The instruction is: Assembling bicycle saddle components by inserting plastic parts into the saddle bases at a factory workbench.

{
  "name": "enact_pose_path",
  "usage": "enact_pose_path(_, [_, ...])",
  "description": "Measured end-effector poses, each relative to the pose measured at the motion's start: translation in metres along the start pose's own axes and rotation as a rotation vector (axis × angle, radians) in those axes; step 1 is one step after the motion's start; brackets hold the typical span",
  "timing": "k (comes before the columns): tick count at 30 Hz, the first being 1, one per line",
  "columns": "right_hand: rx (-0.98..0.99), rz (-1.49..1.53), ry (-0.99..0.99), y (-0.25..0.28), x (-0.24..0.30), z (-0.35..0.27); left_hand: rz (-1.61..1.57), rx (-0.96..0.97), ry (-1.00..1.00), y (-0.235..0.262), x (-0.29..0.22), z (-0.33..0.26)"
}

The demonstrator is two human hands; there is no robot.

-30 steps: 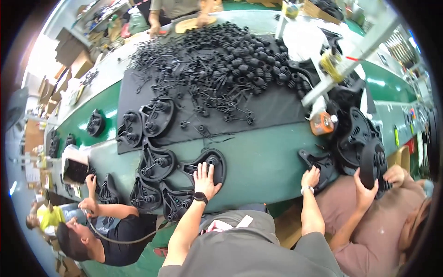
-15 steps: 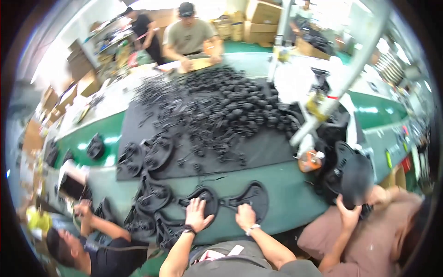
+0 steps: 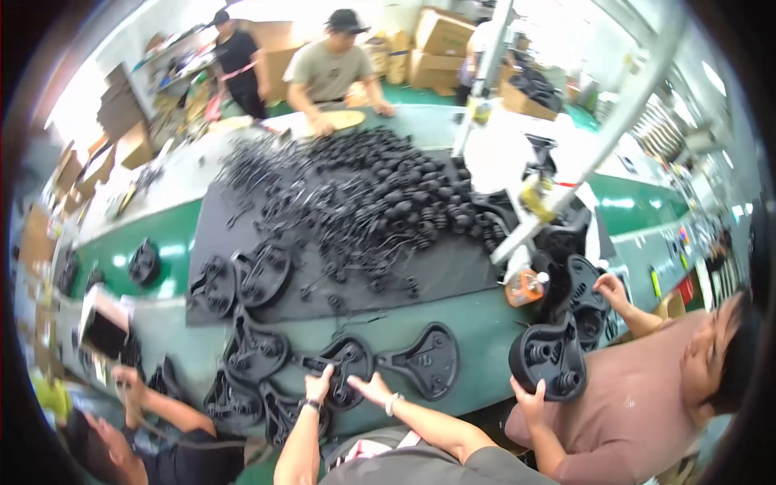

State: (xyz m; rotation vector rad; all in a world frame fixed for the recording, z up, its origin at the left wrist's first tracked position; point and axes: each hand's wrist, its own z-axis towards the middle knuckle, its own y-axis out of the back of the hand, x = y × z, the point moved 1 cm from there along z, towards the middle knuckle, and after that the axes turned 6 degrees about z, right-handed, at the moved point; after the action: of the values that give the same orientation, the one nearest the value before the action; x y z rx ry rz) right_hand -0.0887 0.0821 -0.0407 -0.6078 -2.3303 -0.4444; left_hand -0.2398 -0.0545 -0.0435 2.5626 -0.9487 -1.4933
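Note:
A black bicycle saddle (image 3: 343, 356) lies on the green table in front of me, underside up, with fittings inside its shell. My left hand (image 3: 317, 388) grips its left edge, some fingers hidden from sight. At its right edge my right hand (image 3: 375, 391) has its fingers stretched and apart, touching or very near the rim. To the right lies another upturned saddle (image 3: 432, 365), with no hand on it. Several more upturned saddles (image 3: 257, 346) crowd together on the left, some overlapping.
Beyond lies a dark mat (image 3: 267, 295) heaped with black springs and fittings (image 3: 388, 194). A co-worker at right holds a saddle (image 3: 550, 356), near an orange bottle (image 3: 525, 287) and a slanted pole (image 3: 594, 162). Another person sits at left; a third stands across the table.
My right hand has left the right-hand saddle and moved left to the middle one. My left hand has shifted from on top to its left edge. The co-worker's saddle has moved down and left.

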Motion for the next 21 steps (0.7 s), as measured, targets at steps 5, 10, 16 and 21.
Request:
enact_pose_path(5, [-0.077, 0.151, 0.097, -0.006, -0.013, 0.042, 0.015, 0.045, 0.103, -0.003, 0.014, 0.024])
enact_pose_path(10, [-0.011, 0.166, 0.080, -0.010, 0.019, 0.009, 0.068, 0.115, 0.114, 0.008, 0.026, 0.014])
enact_pose_path(16, [-0.208, 0.143, 0.077, -0.004, 0.010, -0.012, -0.130, 0.275, -0.042, 0.007, -0.052, -0.018])
enact_pose_path(21, [-0.329, 0.105, 0.358, -0.033, 0.025, -0.026, -0.400, 0.294, -0.160, 0.039, -0.074, -0.030])
